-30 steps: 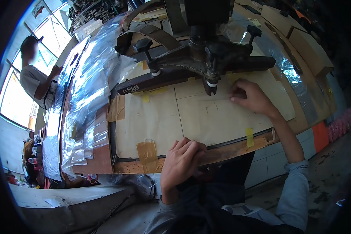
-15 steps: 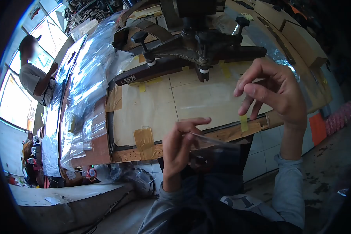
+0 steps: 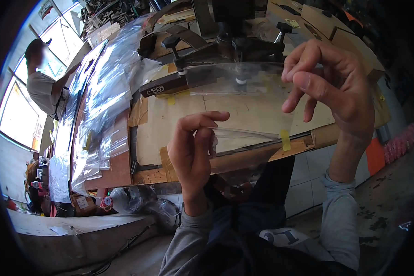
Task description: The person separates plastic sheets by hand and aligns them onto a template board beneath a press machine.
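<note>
Between thumb and curled fingers my left hand (image 3: 191, 149) pinches the edge of clear plastic film (image 3: 246, 134), in front of the worktable. Its index finger points out to the right. My right hand (image 3: 333, 85) is raised higher, thumb and index finger drawn together, with the lower fingers bent down. A see-through sheet of film (image 3: 211, 79) stretches up across the press bar and ends right at these fingertips. Below the hands lies a pale board (image 3: 163, 133), fixed to the table with yellow and brown tape.
A dark metal press (image 3: 227, 37) with black knobs stands over the board. Piles of clear plastic (image 3: 108, 78) cover the left side. At the far left stands another person (image 3: 43, 87). Cardboard boxes (image 3: 354, 48) sit at the back right.
My left hand has moved up and left, and my right hand has risen slightly. The clear film now spreads higher, in front of the press bar.
</note>
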`<state>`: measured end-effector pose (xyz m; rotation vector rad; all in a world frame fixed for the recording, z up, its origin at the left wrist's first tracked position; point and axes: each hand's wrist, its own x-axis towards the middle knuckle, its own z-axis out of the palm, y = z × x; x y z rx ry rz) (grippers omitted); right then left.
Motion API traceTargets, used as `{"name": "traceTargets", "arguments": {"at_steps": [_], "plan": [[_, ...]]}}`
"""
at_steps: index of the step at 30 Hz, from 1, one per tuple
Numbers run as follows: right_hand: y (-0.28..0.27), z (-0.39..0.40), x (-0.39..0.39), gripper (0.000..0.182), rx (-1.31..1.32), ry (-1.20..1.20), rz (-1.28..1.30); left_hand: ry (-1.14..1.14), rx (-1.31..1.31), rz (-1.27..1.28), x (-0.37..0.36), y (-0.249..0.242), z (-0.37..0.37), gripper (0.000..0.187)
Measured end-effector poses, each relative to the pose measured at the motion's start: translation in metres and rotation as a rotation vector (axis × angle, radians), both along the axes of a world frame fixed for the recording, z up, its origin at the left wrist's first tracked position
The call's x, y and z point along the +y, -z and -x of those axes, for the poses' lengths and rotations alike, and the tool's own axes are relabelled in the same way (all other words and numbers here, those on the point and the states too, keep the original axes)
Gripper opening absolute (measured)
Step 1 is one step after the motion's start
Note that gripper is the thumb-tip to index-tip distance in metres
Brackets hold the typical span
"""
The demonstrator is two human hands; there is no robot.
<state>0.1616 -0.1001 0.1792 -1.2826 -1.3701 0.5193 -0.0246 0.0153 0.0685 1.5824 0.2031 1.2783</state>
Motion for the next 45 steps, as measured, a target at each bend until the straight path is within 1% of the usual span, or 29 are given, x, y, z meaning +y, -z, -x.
{"name": "traceTargets", "arguments": {"at_steps": [9,14,17,27,30,31,40,45], "plan": [[-0.001,0.001,-0.002,0.021,-0.080,0.014,-0.051,-0.013,-0.008,-0.031,-0.003,-0.010,0.008,0.011],[-0.003,0.002,-0.002,0.020,-0.064,-0.005,-0.092,-0.013,-0.026,-0.044,-0.004,-0.017,0.013,0.011],[-0.003,0.003,-0.001,0.019,-0.048,-0.014,-0.104,0.006,-0.055,-0.010,-0.005,-0.018,0.014,0.011],[0.003,-0.006,-0.001,0.019,-0.031,0.008,-0.112,-0.028,-0.018,-0.081,-0.009,-0.022,0.015,0.009],[0.003,-0.008,-0.003,0.011,0.030,-0.025,-0.107,-0.021,-0.003,-0.111,-0.008,-0.022,0.015,0.008],[0.004,-0.009,-0.002,0.011,0.030,-0.022,-0.112,-0.003,0.014,-0.084,-0.009,-0.024,0.016,0.008],[0.006,-0.013,-0.002,0.010,0.033,-0.024,-0.119,-0.036,0.015,-0.142,-0.008,-0.022,0.012,0.011],[0.006,-0.012,0.000,0.011,0.018,-0.016,-0.128,-0.035,0.020,-0.121,-0.007,-0.021,0.012,0.011]]}}
